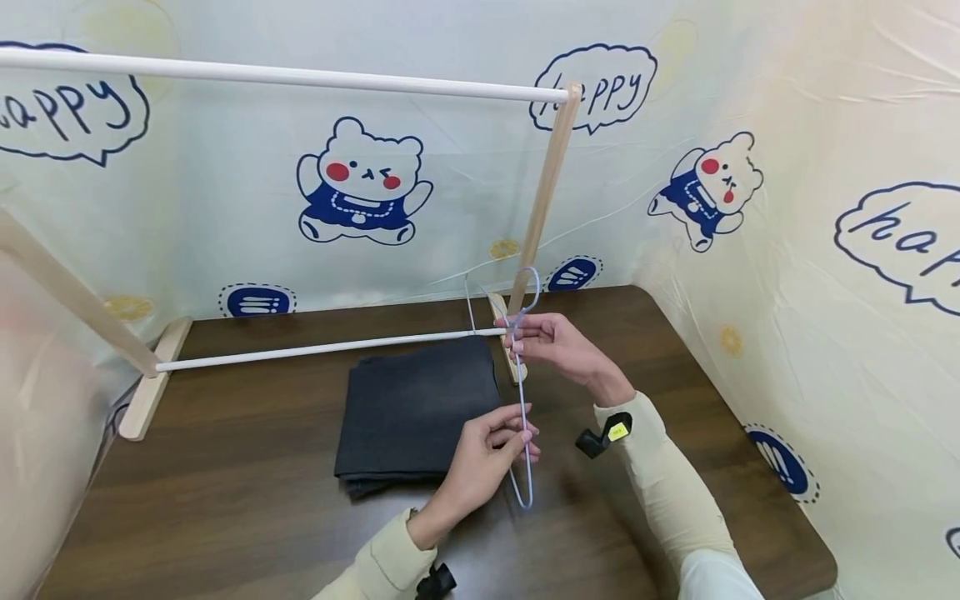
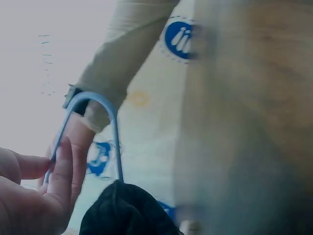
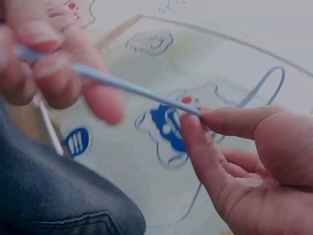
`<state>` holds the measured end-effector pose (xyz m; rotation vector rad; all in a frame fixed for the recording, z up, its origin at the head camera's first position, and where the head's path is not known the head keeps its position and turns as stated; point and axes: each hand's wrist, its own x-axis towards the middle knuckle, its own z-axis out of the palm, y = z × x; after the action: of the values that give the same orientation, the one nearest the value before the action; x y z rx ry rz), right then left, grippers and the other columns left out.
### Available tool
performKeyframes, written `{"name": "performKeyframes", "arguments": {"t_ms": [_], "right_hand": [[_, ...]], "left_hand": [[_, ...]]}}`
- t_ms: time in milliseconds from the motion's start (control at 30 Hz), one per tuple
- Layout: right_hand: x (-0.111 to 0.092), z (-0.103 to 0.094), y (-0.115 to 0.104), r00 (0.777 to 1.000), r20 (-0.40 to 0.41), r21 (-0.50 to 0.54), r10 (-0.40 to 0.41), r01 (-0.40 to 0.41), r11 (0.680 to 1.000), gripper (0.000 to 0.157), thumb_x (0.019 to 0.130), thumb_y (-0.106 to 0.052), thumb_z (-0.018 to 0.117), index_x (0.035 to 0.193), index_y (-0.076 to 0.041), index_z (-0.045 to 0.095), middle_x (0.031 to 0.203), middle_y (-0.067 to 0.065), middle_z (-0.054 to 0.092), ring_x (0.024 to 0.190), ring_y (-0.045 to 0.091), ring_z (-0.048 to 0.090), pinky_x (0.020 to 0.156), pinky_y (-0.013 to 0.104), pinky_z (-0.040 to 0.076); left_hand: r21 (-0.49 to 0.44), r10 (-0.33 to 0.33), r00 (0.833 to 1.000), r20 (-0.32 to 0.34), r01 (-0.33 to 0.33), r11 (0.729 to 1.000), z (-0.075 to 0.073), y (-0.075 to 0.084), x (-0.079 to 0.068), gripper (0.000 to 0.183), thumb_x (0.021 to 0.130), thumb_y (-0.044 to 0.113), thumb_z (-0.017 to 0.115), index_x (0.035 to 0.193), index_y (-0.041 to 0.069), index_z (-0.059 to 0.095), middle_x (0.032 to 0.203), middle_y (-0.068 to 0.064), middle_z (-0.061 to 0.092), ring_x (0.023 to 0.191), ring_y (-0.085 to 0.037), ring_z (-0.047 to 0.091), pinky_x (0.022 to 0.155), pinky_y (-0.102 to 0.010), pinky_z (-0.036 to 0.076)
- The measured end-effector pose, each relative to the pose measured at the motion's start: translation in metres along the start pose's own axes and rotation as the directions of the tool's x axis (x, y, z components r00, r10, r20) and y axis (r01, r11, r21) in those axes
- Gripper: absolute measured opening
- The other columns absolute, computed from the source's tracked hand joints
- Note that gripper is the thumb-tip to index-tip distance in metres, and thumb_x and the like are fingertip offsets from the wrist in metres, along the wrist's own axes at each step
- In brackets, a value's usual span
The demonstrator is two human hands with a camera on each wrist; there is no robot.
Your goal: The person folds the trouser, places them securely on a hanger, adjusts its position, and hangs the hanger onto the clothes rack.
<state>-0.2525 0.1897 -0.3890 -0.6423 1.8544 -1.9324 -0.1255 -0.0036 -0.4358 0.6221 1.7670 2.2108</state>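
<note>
A thin lavender-blue wire clothes hanger (image 1: 523, 392) is seen nearly edge-on, its hook (image 1: 534, 287) upward. My right hand (image 1: 558, 346) pinches it just below the hook. Lower down, my left hand (image 1: 487, 454) pinches the wire between thumb and fingers. The left wrist view has the hanger's rounded end (image 2: 95, 95) rising past my left hand (image 2: 36, 191). Close up in the right wrist view, thumb and finger of my right hand (image 3: 264, 161) hold the wire. A folded black garment (image 1: 416, 408) is to the left of both hands; stitching shows on its dark cloth (image 3: 73, 196).
A rack stands on the brown table (image 1: 240, 483), with a white top bar (image 1: 300, 75), a white lower bar (image 1: 322, 348) and wooden posts (image 1: 551, 183). Near the right post, a thin white hook (image 1: 470, 304) rises by the lower bar. Printed sheets (image 1: 247, 208) surround the table.
</note>
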Motion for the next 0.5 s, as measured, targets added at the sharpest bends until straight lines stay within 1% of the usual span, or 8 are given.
{"name": "performKeyframes", "arguments": {"t_ms": [100, 167, 200, 267, 367, 433, 500], "right_hand": [[0.003, 0.008, -0.016, 0.998, -0.006, 0.016, -0.061, 0.061, 0.998, 0.037, 0.099, -0.001, 0.062, 0.131, 0.015, 0.055, 0.114, 0.003, 0.071, 0.091, 0.01, 0.07, 0.084, 0.024, 0.059], [0.005, 0.014, -0.027, 0.994, 0.007, 0.037, -0.108, 0.108, 0.993, 0.041, 0.098, -0.003, 0.065, 0.132, 0.016, 0.053, 0.117, 0.003, 0.069, 0.092, 0.01, 0.069, 0.084, 0.024, 0.058], [0.007, 0.018, -0.034, 0.991, 0.017, 0.052, -0.133, 0.132, 0.99, 0.045, 0.097, -0.005, 0.067, 0.133, 0.017, 0.051, 0.121, 0.003, 0.068, 0.093, 0.01, 0.069, 0.085, 0.023, 0.058], [0.01, 0.025, -0.045, 0.984, 0.047, 0.074, -0.173, 0.169, 0.983, 0.061, 0.094, -0.011, 0.074, 0.138, 0.019, 0.046, 0.12, 0.004, 0.068, 0.094, 0.01, 0.068, 0.084, 0.022, 0.057], [0.016, 0.034, -0.063, 0.971, 0.091, 0.096, -0.223, 0.215, 0.972, 0.084, 0.088, -0.022, 0.082, 0.144, 0.021, 0.037, 0.112, 0.006, 0.067, 0.092, 0.01, 0.067, 0.082, 0.021, 0.057], [0.021, 0.039, -0.074, 0.963, 0.103, 0.108, -0.248, 0.237, 0.965, 0.092, 0.085, -0.027, 0.084, 0.145, 0.022, 0.034, 0.109, 0.005, 0.067, 0.09, 0.009, 0.066, 0.081, 0.02, 0.057], [0.025, 0.044, -0.085, 0.958, 0.108, 0.117, -0.266, 0.254, 0.96, 0.096, 0.084, -0.029, 0.085, 0.145, 0.023, 0.032, 0.108, 0.005, 0.066, 0.088, 0.009, 0.066, 0.081, 0.02, 0.056]], "left_hand": [[0.008, 0.056, 0.998, -0.005, -0.056, 0.998, -0.001, 0.018, -0.001, 0.041, 0.101, -0.003, 0.057, 0.141, -0.01, 0.053, 0.108, -0.033, 0.066, 0.082, -0.012, 0.073, 0.077, -0.036, 0.063], [0.016, 0.085, 0.996, -0.009, -0.085, 0.996, -0.002, 0.032, -0.002, 0.043, 0.1, -0.003, 0.057, 0.142, -0.008, 0.052, 0.108, -0.031, 0.067, 0.081, -0.01, 0.072, 0.077, -0.036, 0.063], [0.019, 0.101, 0.995, -0.011, -0.101, 0.995, -0.002, 0.04, -0.003, 0.044, 0.1, -0.004, 0.057, 0.143, -0.008, 0.052, 0.107, -0.03, 0.067, 0.08, -0.01, 0.072, 0.076, -0.037, 0.063], [0.022, 0.135, 0.991, -0.012, -0.135, 0.991, -0.003, 0.054, -0.005, 0.044, 0.1, -0.004, 0.058, 0.143, -0.008, 0.052, 0.107, -0.03, 0.067, 0.08, -0.01, 0.072, 0.076, -0.037, 0.063], [0.015, 0.182, 0.983, -0.01, -0.182, 0.983, -0.004, 0.076, -0.006, 0.043, 0.1, -0.006, 0.057, 0.142, -0.01, 0.052, 0.106, -0.031, 0.067, 0.08, -0.01, 0.072, 0.076, -0.038, 0.063], [0.01, 0.212, 0.977, -0.007, -0.212, 0.977, -0.006, 0.088, -0.006, 0.042, 0.099, -0.007, 0.057, 0.14, -0.012, 0.052, 0.105, -0.032, 0.067, 0.079, -0.01, 0.072, 0.076, -0.038, 0.063], [0.016, 0.235, 0.972, -0.004, -0.235, 0.972, -0.008, 0.1, -0.006, 0.042, 0.098, -0.009, 0.058, 0.14, -0.012, 0.053, 0.104, -0.032, 0.067, 0.079, -0.011, 0.073, 0.076, -0.037, 0.063]]}}
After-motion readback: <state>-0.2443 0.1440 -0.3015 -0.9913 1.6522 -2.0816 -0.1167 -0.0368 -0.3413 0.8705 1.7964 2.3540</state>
